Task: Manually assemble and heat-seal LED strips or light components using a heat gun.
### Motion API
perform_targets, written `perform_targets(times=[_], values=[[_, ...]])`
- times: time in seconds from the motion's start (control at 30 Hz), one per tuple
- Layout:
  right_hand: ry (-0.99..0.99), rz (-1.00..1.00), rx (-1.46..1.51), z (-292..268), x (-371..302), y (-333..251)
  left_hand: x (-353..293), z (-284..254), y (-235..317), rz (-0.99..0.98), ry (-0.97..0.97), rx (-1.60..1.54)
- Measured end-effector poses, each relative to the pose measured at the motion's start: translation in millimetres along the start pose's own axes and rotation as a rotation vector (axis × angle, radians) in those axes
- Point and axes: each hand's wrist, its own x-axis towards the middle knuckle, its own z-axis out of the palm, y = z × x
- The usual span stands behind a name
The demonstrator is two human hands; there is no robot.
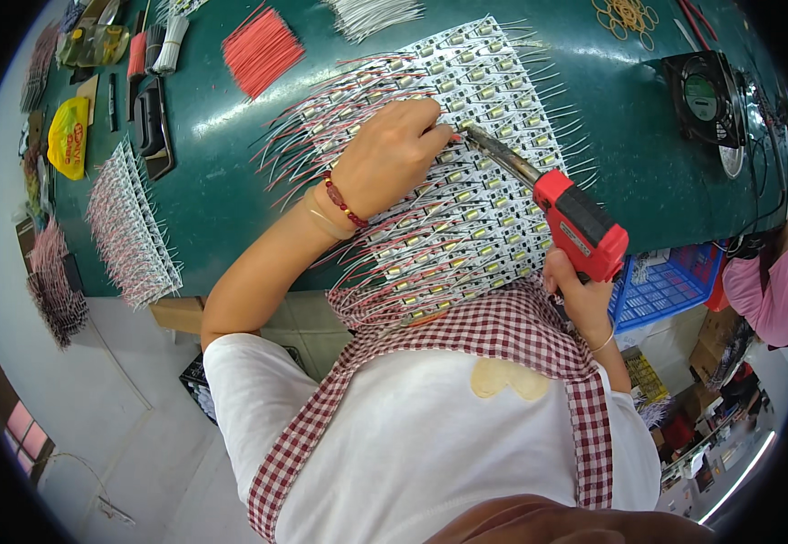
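Observation:
A panel of white circuit boards (522, 100) with rows of small yellowish parts lies on the green table in front of me. Red and white wires stick out along its left side, and thin wire ends fan out from its right edge. My left hand (392, 150) rests over the panel, its fingers pinched together on a thin red wire (455, 138) whose short red end shows at the fingertips. My right hand (582, 295) grips a red and black soldering gun (584, 227) by its handle. The gun's tip meets the panel just right of my left fingertips.
Bundles of red wires (262, 52) and white wires (374, 14) lie at the back. Wired boards (131, 227) sit at left, near a yellow bag (68, 138). A black fan (704, 98) and rubber bands (627, 20) are at right; a blue basket (666, 295) stands below the table edge.

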Motion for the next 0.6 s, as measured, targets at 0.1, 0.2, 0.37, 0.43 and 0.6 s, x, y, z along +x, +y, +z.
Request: perform_targets(times=[0.1,0.2,0.37,0.43,0.6], values=[[0.006,-0.016,-0.012,0,0,1,1,1,1,0.006,0.003,0.001],[0.089,0.002,0.054,0,-5,2,1,0,2,-0.002,-0.016,0.017],[0.04,-0.051,0.107,-7,-2,10,1,2,2,0.003,-0.01,0.034],[0.04,-0.041,0.106,-8,-3,12,0,2,2,0.005,-0.013,0.043],[0.031,-0.004,0.134,-6,-4,15,-2,1,0,0.04,0.01,0.046]])
